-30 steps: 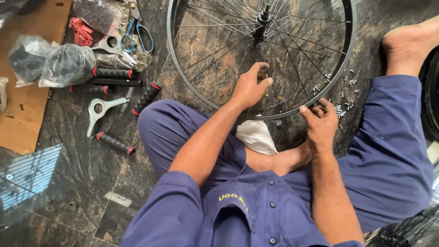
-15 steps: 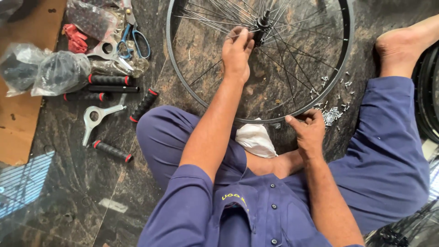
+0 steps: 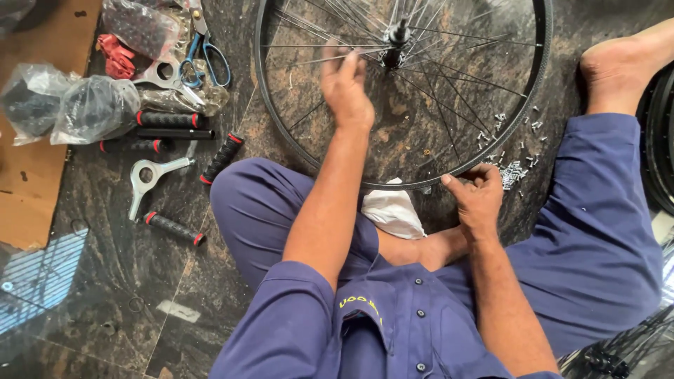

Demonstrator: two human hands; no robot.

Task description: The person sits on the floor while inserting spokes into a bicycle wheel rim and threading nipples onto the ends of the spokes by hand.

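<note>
Spokes (image 3: 449,77) fan out from the hub (image 3: 397,35) of a bicycle wheel (image 3: 540,91) that lies flat on the dark stone floor (image 3: 140,281) before a seated person in blue work clothes. The left hand (image 3: 347,88) reaches in over the spokes just short of the hub; it is blurred, its fingers seem curled about a thin spoke, though whether the grip truly pinches it cannot be told. The right hand (image 3: 477,200) sits at the near edge of the rim, thumb and fingers pressed together on it. Just beyond that grip, inside and outside the rim, small metal nipples (image 3: 516,172) lie scattered on the floor. A white cloth (image 3: 390,210) lies under the rim between the two forearms. Well left of the left grip lie black handlebar grips (image 3: 168,119) with red ends, a flat metal spanner (image 3: 147,179), blue-handled scissors (image 3: 207,52), plastic bags (image 3: 91,109) and a sheet of cardboard (image 3: 28,196). A bare foot (image 3: 621,67) rests beyond the right grip, beside the wheel.
</note>
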